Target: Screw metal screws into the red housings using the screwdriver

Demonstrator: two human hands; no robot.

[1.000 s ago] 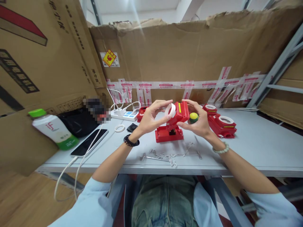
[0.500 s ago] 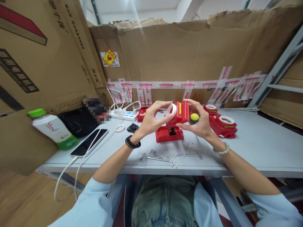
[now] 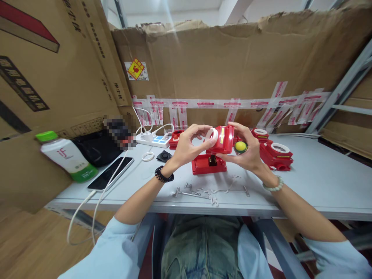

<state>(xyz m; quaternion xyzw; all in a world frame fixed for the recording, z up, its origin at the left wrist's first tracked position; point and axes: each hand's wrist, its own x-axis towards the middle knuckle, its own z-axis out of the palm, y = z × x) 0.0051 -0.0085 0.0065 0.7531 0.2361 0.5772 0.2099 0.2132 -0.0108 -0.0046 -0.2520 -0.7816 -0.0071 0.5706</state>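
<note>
Right hand [image 3: 251, 155] | holds red housing [image 3: 228, 140] | yellow-topped part [image 3: 240, 146] partly hidden, attachment unclear

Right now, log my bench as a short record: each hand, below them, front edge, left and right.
Left hand: grips red housing at its white ring
Right hand: grips the housing's opposite end
Below: red base on table; contact with housing unclear
Front edge: metal rods, small screws
Left: bottle, phone
Right: red assembly, white ring on top
</note>
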